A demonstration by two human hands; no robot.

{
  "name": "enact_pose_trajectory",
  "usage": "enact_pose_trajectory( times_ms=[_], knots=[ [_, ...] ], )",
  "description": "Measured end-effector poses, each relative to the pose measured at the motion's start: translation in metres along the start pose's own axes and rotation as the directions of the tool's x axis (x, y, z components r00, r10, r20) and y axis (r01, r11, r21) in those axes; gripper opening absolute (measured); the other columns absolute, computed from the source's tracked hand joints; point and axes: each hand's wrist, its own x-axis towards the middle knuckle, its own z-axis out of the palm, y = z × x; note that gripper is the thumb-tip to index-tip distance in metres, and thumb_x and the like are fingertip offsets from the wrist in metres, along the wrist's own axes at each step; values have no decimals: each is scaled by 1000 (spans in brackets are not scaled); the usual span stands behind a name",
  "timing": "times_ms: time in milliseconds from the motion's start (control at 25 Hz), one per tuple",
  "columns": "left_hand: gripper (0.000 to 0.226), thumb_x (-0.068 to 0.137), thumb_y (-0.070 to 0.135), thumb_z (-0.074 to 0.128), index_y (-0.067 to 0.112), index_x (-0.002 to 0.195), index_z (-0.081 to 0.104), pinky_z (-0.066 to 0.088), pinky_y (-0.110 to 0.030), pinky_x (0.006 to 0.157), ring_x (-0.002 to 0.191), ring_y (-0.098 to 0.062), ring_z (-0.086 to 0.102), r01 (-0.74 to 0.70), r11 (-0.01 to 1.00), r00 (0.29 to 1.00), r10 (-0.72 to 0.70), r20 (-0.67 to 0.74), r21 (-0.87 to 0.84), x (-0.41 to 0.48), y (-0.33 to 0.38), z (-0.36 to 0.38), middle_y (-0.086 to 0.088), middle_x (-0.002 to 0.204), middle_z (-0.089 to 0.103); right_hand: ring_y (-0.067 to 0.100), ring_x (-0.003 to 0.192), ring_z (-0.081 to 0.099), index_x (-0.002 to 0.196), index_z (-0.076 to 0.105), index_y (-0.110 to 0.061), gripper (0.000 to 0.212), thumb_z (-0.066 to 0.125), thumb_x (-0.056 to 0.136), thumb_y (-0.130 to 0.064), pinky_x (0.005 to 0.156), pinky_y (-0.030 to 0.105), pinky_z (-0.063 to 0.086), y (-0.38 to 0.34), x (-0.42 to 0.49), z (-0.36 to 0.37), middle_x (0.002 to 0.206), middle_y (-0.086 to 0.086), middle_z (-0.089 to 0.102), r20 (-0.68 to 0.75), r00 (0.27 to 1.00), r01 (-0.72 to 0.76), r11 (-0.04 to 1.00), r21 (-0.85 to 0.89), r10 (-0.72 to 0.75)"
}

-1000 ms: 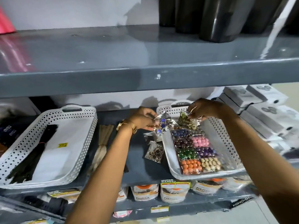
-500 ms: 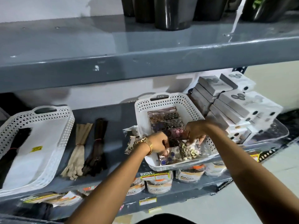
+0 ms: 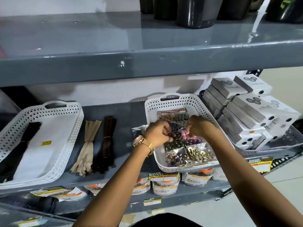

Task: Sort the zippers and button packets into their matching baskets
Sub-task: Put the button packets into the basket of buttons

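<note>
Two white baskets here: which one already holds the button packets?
The right basket, under both hands; the left basket holds only a black zipper bundle.

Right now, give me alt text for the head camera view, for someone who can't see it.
Both hands, left hand and right hand, work among button packets in a white basket on a grey shelf. Cream zippers and brown zippers lie bundled on the shelf beside a second white basket holding black zippers.
</note>
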Motion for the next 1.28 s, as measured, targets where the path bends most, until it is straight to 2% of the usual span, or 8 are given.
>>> enact_pose_trajectory(
  times_ms=[200,440,600,720,840,1000,1080,1280],
  knots=[
    [11,76,9,75,12,81,66,49,-15,61,69,-12,60,97,972,960,-149,-236,-215,-4,-42,-54,1,74,65,23,98,66,104,66,-5,19,57,89,-13,93,36,54,-66,-1,-9,109,8,70,-169,957,251,965,70,-237],
    [25,77,27,76,13,65,59,43,-23,52,55,-14,50,341,938,938,-344,-38,-69,-5,-86,-61,-7,68,56,17,87,65,92,74,-7,24,57,80,5,79,25,53,-133,28,8,101,15,74,-183,867,495,846,198,-464],
    [41,75,32,75,22,115,66,53,-22,78,92,-19,67,306,952,952,-306,3,-22,-10,-91,-30,-1,108,68,38,120,53,118,62,-14,39,53,82,1,103,41,43,-159,55,33,125,20,57,-83,845,499,834,-236,-529],
    [52,66,42,75,26,115,64,53,-32,91,111,-26,65,384,923,910,-379,-167,-5,-15,-92,-22,-3,122,67,41,141,25,136,46,-6,48,55,88,-2,118,50,14,-174,59,43,146,23,40,66,907,374,726,-578,-415],
    [51,65,40,77,20,109,64,56,-35,85,106,-30,67,389,921,917,-390,-81,-32,-16,-99,-26,-9,114,70,37,145,20,132,50,-7,45,54,88,0,119,56,-2,-177,72,53,147,18,43,116,926,339,661,-669,-358],
    [41,69,31,81,6,100,69,57,-39,80,92,-26,66,372,917,927,-376,2,-143,-21,-117,-51,-10,96,69,30,128,49,116,64,-6,34,68,83,-14,112,42,26,-176,70,36,130,12,61,193,890,451,735,-507,-413],
    [23,72,24,81,7,83,70,59,-35,67,72,-18,61,392,877,910,-414,-24,-279,-22,-123,-70,-9,82,63,29,109,61,111,66,-1,33,71,81,-13,89,29,41,-174,70,20,121,17,67,225,868,493,821,-289,-442],
    [19,81,16,73,18,72,57,47,-13,36,47,-3,53,264,846,933,-346,-101,-463,-18,-111,-118,4,55,59,20,87,59,112,65,3,34,71,82,-11,70,25,48,-152,62,-31,108,21,70,33,877,471,871,143,-479]
  ],
)
